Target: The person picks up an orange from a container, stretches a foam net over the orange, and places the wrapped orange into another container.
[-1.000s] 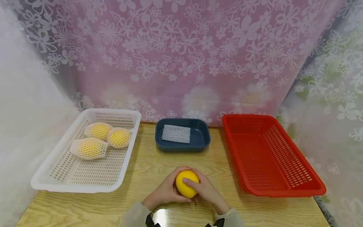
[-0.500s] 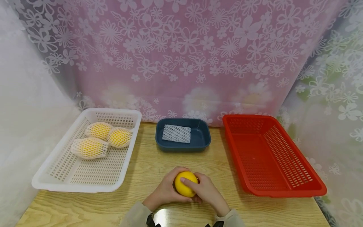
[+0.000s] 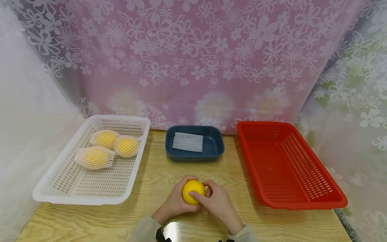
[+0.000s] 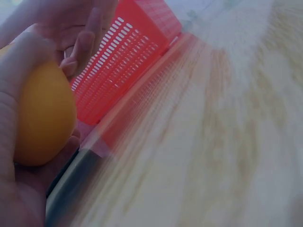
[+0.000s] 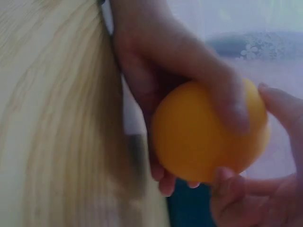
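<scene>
A smooth, rounded yellow fruit is held low over the front middle of the table. My left hand grips it from the left; in the right wrist view the left thumb lies across its skin. From the right, my right hand pinches its side, thumb in front and forefinger behind, as the fingertips in the right wrist view also show. Its underside is hidden by the hands. Beyond them stands a dark blue tray with a white foam net sleeve lying flat in it.
To the left, a white perforated basket contains three yellow fruits in white foam nets. A red perforated basket on the right has nothing in it. A pink floral curtain hangs behind the wooden table.
The fruit has shifted slightly left and away from me with my left hand. My right hand's fingers have drawn back from around it to its right side. The trays and baskets stay put.
</scene>
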Available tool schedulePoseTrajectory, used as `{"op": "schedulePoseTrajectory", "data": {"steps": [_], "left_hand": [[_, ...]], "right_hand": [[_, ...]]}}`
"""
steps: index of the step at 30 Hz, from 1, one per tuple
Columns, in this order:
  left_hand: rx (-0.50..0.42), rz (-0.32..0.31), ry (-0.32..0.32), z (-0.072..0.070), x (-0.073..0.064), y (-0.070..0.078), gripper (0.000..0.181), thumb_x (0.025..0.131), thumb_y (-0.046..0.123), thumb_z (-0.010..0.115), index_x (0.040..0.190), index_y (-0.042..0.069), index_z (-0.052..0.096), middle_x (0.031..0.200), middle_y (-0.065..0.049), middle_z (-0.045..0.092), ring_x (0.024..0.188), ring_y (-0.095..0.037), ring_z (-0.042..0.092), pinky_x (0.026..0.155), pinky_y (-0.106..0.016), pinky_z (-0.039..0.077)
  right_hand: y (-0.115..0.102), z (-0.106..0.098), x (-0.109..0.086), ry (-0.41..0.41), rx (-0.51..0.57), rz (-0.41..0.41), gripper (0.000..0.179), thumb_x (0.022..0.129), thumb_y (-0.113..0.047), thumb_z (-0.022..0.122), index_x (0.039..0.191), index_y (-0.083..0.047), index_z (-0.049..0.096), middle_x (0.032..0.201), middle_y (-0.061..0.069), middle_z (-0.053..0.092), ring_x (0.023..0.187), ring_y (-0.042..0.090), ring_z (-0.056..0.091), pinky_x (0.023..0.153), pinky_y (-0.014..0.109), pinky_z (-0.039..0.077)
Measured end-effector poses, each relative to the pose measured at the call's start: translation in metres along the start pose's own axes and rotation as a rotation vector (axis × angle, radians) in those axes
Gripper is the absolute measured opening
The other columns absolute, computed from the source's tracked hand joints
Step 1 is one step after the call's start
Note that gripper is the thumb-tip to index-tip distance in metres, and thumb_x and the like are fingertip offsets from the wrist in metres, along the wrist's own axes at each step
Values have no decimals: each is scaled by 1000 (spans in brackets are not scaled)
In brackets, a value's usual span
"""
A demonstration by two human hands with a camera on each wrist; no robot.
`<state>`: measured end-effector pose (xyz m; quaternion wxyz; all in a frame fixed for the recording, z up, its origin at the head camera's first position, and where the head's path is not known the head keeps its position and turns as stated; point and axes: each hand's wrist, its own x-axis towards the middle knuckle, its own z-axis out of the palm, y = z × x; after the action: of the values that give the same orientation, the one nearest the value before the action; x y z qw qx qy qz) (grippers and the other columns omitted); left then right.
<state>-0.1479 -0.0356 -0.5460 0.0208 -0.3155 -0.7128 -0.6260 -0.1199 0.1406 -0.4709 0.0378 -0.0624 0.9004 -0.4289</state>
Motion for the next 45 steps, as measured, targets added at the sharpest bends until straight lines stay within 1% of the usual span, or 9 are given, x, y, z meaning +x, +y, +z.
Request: {"op": "schedulePoseTrajectory", "data": {"steps": [5, 8, 12, 15, 17, 23, 27, 34, 45], "left_hand": [[-40, -82, 50, 1, -1, -7, 70, 75, 16, 87, 133, 10, 48, 123, -5, 56, 98, -19, 60, 81, -34, 54], [-57, -108, 62, 1, 1, -6, 68, 77, 15, 85, 132, 10, 47, 122, -8, 56, 100, -19, 59, 82, -34, 53], [-70, -123, 67, 1, 1, -4, 66, 78, 14, 85, 132, 7, 46, 121, -10, 57, 100, -19, 59, 82, -34, 52], [-75, -141, 76, 0, 1, -5, 64, 78, 14, 85, 130, 12, 48, 122, -7, 58, 99, -18, 59, 82, -34, 52], [-71, -155, 81, 0, 1, -6, 64, 77, 17, 86, 128, 15, 49, 121, -4, 58, 99, -18, 60, 83, -33, 52], [-54, -186, 57, 1, 0, -5, 66, 73, 25, 90, 124, 21, 49, 118, 1, 60, 100, -18, 60, 85, -33, 51], [-73, -207, 32, 1, 0, -4, 70, 71, 24, 91, 125, 20, 47, 120, 0, 58, 102, -19, 60, 87, -34, 51], [-113, -252, 5, 1, -1, -2, 71, 72, 23, 91, 127, 20, 45, 122, 1, 57, 104, -20, 60, 89, -34, 51], [-68, -199, -8, 2, -2, -3, 77, 73, 23, 90, 134, 19, 44, 124, 0, 57, 105, -18, 60, 90, -33, 50]], "right_hand": [[7, 5, 3, 109, 53, -161, 35, 83, -39, 80, 106, -13, 71, 71, -5, 50, 60, 10, 48, 55, 22, 44], [17, 9, 6, 116, 154, -227, 29, 85, -29, 80, 110, -19, 71, 87, -5, 57, 75, 13, 57, 65, 23, 53], [31, 13, 10, 21, 361, -239, 36, 89, -19, 76, 124, -16, 66, 116, 2, 62, 101, 22, 64, 80, 28, 56], [39, 14, 12, -70, 510, -223, 42, 91, -13, 73, 132, -11, 61, 129, 10, 57, 113, 27, 60, 87, 30, 54], [45, 15, 13, -110, 591, -223, 45, 92, -9, 71, 135, -7, 58, 134, 15, 54, 116, 27, 58, 91, 31, 53], [59, 19, 15, -155, 738, -337, 45, 92, 1, 67, 135, 5, 54, 137, 25, 50, 116, 23, 59, 97, 31, 49], [64, 22, 16, -167, 785, -363, 45, 92, 3, 65, 135, 8, 52, 136, 25, 51, 113, 21, 59, 94, 32, 51], [69, 24, 16, -161, 783, -320, 46, 91, 0, 68, 135, 6, 53, 136, 20, 54, 111, 22, 60, 92, 32, 52], [72, 25, 17, -128, 730, -315, 43, 91, 1, 68, 133, 4, 55, 132, 23, 55, 110, 23, 60, 91, 30, 53]]}}
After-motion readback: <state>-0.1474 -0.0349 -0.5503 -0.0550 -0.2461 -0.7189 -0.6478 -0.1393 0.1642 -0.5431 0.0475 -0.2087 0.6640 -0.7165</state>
